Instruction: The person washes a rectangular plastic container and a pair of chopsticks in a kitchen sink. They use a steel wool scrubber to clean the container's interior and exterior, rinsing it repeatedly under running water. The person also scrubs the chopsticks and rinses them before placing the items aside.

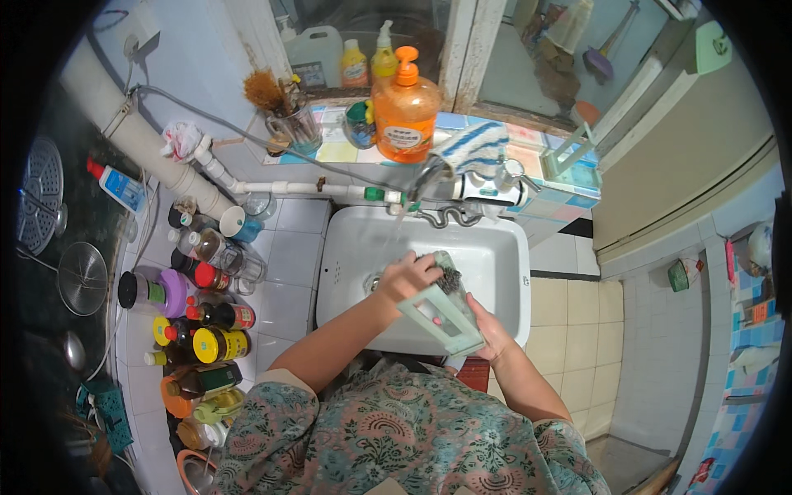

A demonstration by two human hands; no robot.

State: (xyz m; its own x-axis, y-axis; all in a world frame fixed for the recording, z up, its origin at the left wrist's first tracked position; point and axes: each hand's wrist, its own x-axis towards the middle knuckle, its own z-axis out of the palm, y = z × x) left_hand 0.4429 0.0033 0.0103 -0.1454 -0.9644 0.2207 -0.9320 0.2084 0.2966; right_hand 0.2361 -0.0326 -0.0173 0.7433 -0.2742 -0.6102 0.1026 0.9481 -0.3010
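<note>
The person holds a pale green rack (466,338) tilted over the white sink (505,256). The right hand's (492,332) fingers grip its side; the left hand's (406,280) fingers curl near its far end, close to a dark wiry pad (450,280), but whether they grip cannot be told. Water falls from the tap (495,191). 1 large orange bottle (404,115) stands on the ledge (337,152) behind.

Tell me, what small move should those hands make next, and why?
Perhaps the right hand should ease the pale green frame leftward: it is gripping the frame over the white sink, while water seems to fall from the tap left of it, so that could bring the frame under the stream.
</note>
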